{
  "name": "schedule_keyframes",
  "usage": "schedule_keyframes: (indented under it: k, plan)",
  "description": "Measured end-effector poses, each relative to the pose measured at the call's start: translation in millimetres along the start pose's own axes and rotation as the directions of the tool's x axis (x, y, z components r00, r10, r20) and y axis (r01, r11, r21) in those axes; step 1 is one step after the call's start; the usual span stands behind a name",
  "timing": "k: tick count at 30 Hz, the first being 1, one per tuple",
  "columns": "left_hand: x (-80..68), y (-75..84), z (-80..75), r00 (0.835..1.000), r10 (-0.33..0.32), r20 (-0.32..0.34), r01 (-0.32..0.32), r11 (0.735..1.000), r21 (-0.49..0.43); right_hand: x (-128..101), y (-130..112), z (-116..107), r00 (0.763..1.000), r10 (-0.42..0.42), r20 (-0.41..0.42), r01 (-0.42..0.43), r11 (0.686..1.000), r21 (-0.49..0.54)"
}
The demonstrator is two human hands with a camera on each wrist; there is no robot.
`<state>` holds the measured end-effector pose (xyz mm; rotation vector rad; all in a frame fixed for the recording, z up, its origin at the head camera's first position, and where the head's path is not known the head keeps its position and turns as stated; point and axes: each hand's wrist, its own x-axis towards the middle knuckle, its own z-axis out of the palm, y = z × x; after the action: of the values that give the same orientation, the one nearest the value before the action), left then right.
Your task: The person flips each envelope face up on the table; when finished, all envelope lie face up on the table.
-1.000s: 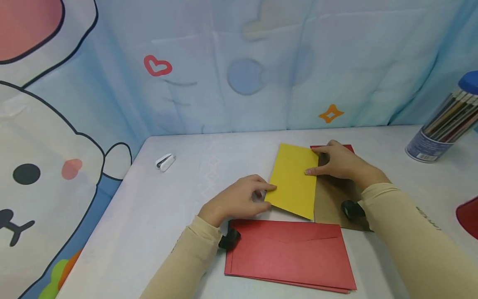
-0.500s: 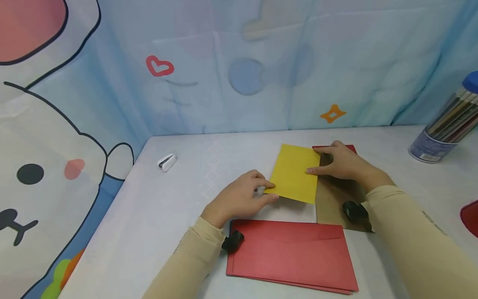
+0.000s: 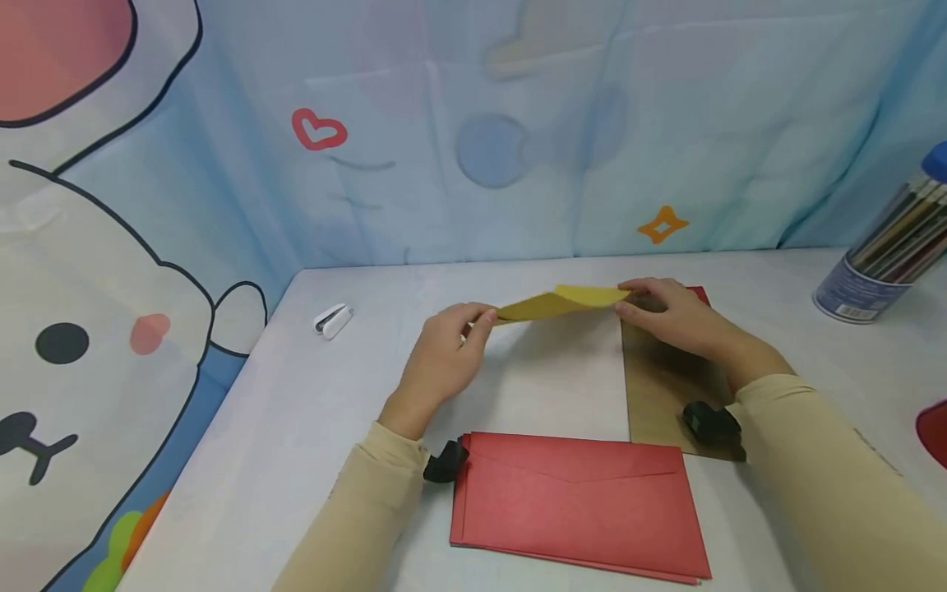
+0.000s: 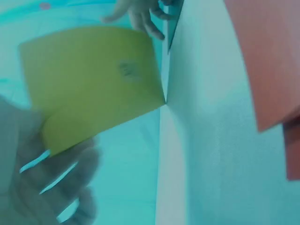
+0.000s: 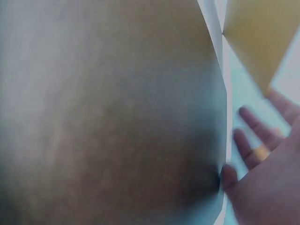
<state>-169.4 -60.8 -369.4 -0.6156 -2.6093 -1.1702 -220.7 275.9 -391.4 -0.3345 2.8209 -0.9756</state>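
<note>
A yellow envelope (image 3: 551,302), bent along its length, is raised off the table between both hands. Thumb and fingers of my left hand (image 3: 444,353) pinch its left end. At the other end, my right hand (image 3: 676,321) has thumb and index finger at the far right corner. The left wrist view shows the envelope's underside (image 4: 93,75) with a small dark printed mark. Under my right hand and wrist lies a brown paper envelope (image 3: 651,395), partly covered, with the edge of a red piece (image 3: 699,293) showing beyond it.
A stack of red envelopes (image 3: 577,510) lies in front, flap side up. A small white stapler (image 3: 334,321) sits at the back left. At the back right stands a tub of pencils (image 3: 880,247) with a blue lid. A red object (image 3: 934,432) shows at the right edge.
My left hand has moved up and away from me, lifting the near end of the yellow envelope, which lay nearly flat before. The right hand has stayed almost in place.
</note>
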Motion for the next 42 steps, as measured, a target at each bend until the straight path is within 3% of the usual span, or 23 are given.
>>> schedule_keyframes:
  k: [4,7,10,13,17,20,24,26,33,38,42]
  plan:
    - [1.3,-2.7,-6.4,0.978,-0.018,-0.206,-0.003,0.995,-0.104,0,-7,0,0.997,-0.048,-0.054,0.054,0.992,0.112]
    - [0.7,-2.2,-11.2,0.963,-0.104,-0.249,0.046,0.972,-0.229,-1,-17,1,0.993,-0.046,-0.11,0.063,0.986,0.156]
    - [0.0,-0.4,-15.2,0.955,-0.199,-0.22,0.12,0.937,-0.327,-5,-30,-1,0.984,-0.025,-0.176,0.061,0.977,0.205]
    - [-0.1,1.3,-18.3,0.957,-0.244,-0.158,0.167,0.907,-0.386,-14,-42,-5,0.974,-0.004,-0.227,0.068,0.96,0.271]
    - [0.5,1.8,-21.7,0.98,-0.181,-0.083,0.13,0.897,-0.422,-32,-53,-12,0.963,-0.016,-0.27,0.11,0.935,0.337]
    - [0.9,1.7,-24.7,0.994,-0.109,-0.023,0.085,0.876,-0.476,-49,-54,-17,0.96,-0.046,-0.277,0.134,0.943,0.306]
    - [-0.5,2.0,-29.8,0.996,-0.041,0.085,0.079,0.85,-0.521,-70,-50,-21,0.966,-0.061,-0.253,0.124,0.963,0.241]
    - [-2.2,1.9,-31.8,0.99,-0.004,0.143,0.077,0.861,-0.503,-77,-49,-22,0.973,-0.065,-0.223,0.118,0.965,0.235]
    - [-5.2,0.6,-30.6,0.959,0.12,0.255,-0.046,0.959,-0.279,-88,-44,-29,0.995,-0.066,-0.07,0.079,0.976,0.205]
    - [-6.4,3.6,-29.7,0.934,0.131,0.334,-0.072,0.98,-0.184,-90,-48,-32,0.998,-0.044,0.038,0.035,0.979,0.201]
    - [-6.4,7.0,-28.8,0.895,0.122,0.429,-0.076,0.99,-0.122,-90,-47,-31,0.989,-0.066,0.128,0.032,0.967,0.255]
